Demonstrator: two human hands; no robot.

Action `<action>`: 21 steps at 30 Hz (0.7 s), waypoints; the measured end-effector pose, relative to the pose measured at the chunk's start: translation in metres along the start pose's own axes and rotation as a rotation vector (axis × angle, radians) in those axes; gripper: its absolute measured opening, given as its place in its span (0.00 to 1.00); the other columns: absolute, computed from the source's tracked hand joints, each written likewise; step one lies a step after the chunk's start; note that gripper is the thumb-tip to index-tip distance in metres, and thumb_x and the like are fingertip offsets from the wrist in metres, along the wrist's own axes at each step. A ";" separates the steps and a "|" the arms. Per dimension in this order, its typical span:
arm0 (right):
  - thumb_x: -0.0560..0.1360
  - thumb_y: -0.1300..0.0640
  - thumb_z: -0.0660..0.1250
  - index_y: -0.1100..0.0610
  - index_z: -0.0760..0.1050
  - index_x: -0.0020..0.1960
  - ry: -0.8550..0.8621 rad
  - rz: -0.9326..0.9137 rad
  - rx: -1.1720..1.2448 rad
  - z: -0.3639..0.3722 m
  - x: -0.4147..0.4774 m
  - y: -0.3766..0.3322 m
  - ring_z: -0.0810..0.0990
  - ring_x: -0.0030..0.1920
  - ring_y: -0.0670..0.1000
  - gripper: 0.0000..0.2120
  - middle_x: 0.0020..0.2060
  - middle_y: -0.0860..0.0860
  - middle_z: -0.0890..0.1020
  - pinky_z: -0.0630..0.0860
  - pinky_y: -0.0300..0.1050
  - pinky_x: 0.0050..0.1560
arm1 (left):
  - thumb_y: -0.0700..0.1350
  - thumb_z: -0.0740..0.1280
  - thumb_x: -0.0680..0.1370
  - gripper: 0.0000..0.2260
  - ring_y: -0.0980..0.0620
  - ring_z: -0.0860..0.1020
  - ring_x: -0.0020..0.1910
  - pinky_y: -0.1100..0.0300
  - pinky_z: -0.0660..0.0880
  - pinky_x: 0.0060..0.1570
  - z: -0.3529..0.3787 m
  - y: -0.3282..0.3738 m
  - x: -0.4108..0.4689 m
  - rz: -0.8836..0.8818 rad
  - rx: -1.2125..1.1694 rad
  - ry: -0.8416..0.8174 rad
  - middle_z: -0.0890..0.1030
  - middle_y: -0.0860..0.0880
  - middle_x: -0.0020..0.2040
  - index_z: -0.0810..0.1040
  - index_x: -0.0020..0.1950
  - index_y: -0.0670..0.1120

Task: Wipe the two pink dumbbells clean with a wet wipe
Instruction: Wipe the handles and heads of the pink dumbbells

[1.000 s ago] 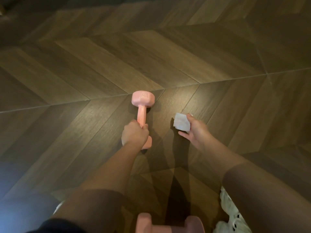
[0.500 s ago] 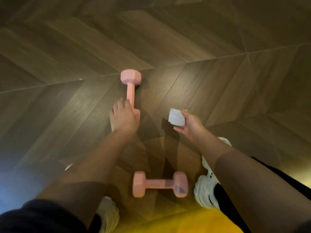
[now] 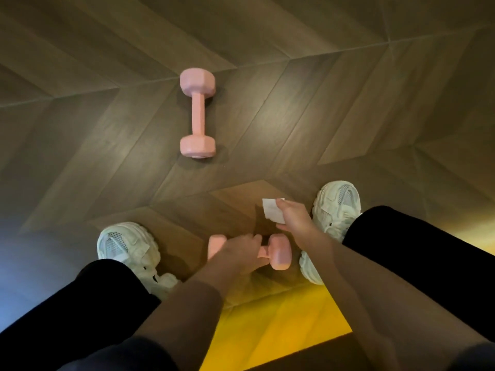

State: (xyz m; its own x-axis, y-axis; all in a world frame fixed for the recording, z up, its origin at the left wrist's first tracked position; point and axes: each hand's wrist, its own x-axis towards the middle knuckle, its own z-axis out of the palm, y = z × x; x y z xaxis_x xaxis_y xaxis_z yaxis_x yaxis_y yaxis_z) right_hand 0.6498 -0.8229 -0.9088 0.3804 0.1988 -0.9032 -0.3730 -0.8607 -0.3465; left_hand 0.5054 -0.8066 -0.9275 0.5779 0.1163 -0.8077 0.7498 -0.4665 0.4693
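Observation:
One pink dumbbell [image 3: 197, 113] lies alone on the wooden floor, straight ahead, with nothing touching it. A second pink dumbbell [image 3: 279, 251] lies crosswise between my feet. My left hand [image 3: 237, 254] is blurred and reaches over its handle, covering the handle and part of the left head. The fingers stretch above the bar and the thumb sits below it, without a clear grip. My right hand [image 3: 294, 219] hovers just above and to the right, pinching a small white wet wipe [image 3: 272, 210] between thumb and fingers.
My white sneakers stand either side of the near dumbbell, the left shoe [image 3: 128, 247] and the right shoe [image 3: 336, 207]. A yellow surface [image 3: 276, 325] lies on the floor close to me. Herringbone wood floor [image 3: 348, 103] spreads all around.
My left hand let go of the far dumbbell, left it on the floor and came back over the near dumbbell. My right hand followed with the wipe. The view tilted down.

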 end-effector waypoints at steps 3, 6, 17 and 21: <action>0.82 0.53 0.62 0.58 0.73 0.66 -0.015 -0.017 -0.006 0.003 0.008 0.003 0.76 0.44 0.46 0.15 0.43 0.46 0.76 0.77 0.54 0.61 | 0.50 0.62 0.82 0.15 0.44 0.77 0.59 0.48 0.74 0.61 0.006 0.003 0.011 -0.024 0.057 -0.078 0.78 0.43 0.62 0.69 0.66 0.44; 0.82 0.52 0.62 0.58 0.73 0.67 -0.013 -0.021 -0.002 0.003 0.009 0.001 0.77 0.47 0.49 0.16 0.45 0.46 0.76 0.77 0.52 0.59 | 0.46 0.60 0.83 0.14 0.44 0.77 0.59 0.49 0.74 0.60 0.003 0.000 0.016 -0.023 0.067 -0.108 0.78 0.43 0.61 0.69 0.67 0.44; 0.81 0.56 0.63 0.62 0.77 0.63 0.004 -0.411 -0.057 -0.007 -0.060 -0.109 0.78 0.54 0.54 0.14 0.51 0.55 0.80 0.74 0.52 0.60 | 0.65 0.63 0.76 0.28 0.47 0.76 0.59 0.50 0.73 0.57 -0.114 -0.032 -0.055 -0.062 -0.300 0.195 0.76 0.47 0.64 0.67 0.69 0.51; 0.81 0.57 0.62 0.55 0.81 0.58 -0.049 -0.783 -0.187 -0.023 -0.141 -0.178 0.78 0.50 0.46 0.11 0.48 0.48 0.82 0.74 0.37 0.51 | 0.78 0.54 0.66 0.41 0.41 0.78 0.54 0.52 0.72 0.50 -0.191 -0.001 -0.129 -0.052 -0.251 0.426 0.78 0.42 0.58 0.70 0.67 0.51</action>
State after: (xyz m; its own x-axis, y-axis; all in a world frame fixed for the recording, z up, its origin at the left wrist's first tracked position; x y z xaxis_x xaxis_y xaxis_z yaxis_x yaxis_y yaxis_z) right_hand 0.6822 -0.7083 -0.7138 0.4335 0.7933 -0.4276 0.1356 -0.5265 -0.8393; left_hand 0.4912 -0.6539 -0.7558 0.5790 0.5060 -0.6393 0.8050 -0.2309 0.5464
